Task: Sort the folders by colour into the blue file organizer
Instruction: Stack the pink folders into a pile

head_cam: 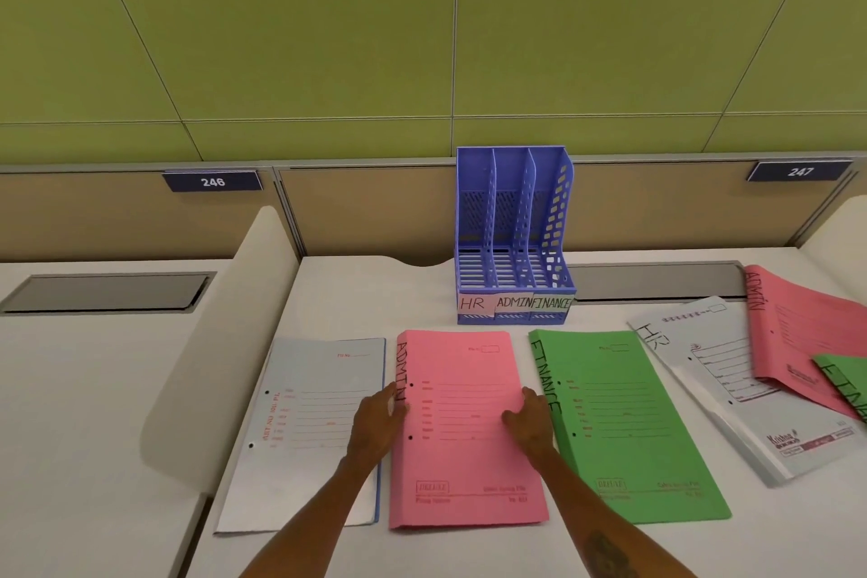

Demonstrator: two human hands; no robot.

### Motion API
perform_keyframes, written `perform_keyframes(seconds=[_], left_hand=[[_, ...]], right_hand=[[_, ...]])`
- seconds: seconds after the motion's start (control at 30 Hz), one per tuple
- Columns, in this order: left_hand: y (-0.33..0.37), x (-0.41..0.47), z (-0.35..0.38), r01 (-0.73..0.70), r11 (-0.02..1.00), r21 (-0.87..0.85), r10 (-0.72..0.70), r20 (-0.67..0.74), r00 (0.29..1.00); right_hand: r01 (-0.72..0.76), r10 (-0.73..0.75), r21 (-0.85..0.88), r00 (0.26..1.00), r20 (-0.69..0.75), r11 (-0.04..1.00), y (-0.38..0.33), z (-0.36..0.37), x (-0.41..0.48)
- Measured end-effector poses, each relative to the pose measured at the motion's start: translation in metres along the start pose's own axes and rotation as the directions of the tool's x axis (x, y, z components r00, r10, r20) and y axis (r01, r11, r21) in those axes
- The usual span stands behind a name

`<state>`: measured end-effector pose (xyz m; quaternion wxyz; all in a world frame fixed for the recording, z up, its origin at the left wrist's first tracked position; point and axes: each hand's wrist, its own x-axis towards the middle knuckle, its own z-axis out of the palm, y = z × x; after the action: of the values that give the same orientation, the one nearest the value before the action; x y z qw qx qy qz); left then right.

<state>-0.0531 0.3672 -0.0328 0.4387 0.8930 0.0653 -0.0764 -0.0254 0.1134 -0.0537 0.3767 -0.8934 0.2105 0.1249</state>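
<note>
A pink ADMIN folder (464,460) lies flat in front of me. My left hand (375,422) holds its left edge and my right hand (530,420) holds its right edge, fingers curled onto the cover. A pale blue-white folder (305,432) lies to its left, a green FINANCE folder (628,432) to its right. The blue file organizer (513,239) stands upright behind them with nothing in its three slots, labelled HR, ADMIN and FINANCE.
At the right lies a loose pile: a white HR folder (722,380), another pink ADMIN folder (807,333) and a green folder corner (844,380). A white divider (225,343) bounds the desk on the left. A partition wall runs behind.
</note>
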Motion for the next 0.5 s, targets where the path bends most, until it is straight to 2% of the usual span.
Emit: perform_keyframes(seconds=[0.1, 0.2, 0.37, 0.5], left_hand=[[-0.011, 0.004, 0.001, 0.048, 0.979, 0.196, -0.026, -0.114, 0.993], [-0.013, 0.003, 0.000, 0.097, 0.932, 0.349, -0.067, -0.096, 0.993], [-0.012, 0.001, 0.005, 0.057, 0.936, 0.346, -0.050, -0.029, 0.998], [-0.005, -0.004, 0.010, 0.039, 0.966, 0.255, -0.042, 0.004, 0.999]], right_hand=[[-0.003, 0.001, -0.063, 1.000, -0.018, 0.998, -0.001, 0.003, -0.002], [0.022, -0.025, -0.088, 0.999, -0.040, 0.996, -0.001, 0.005, -0.004], [0.050, -0.054, -0.135, 0.998, -0.027, 0.990, 0.001, 0.005, -0.006], [0.098, -0.103, -0.152, 0.994, -0.025, 0.983, 0.005, 0.004, -0.005]])
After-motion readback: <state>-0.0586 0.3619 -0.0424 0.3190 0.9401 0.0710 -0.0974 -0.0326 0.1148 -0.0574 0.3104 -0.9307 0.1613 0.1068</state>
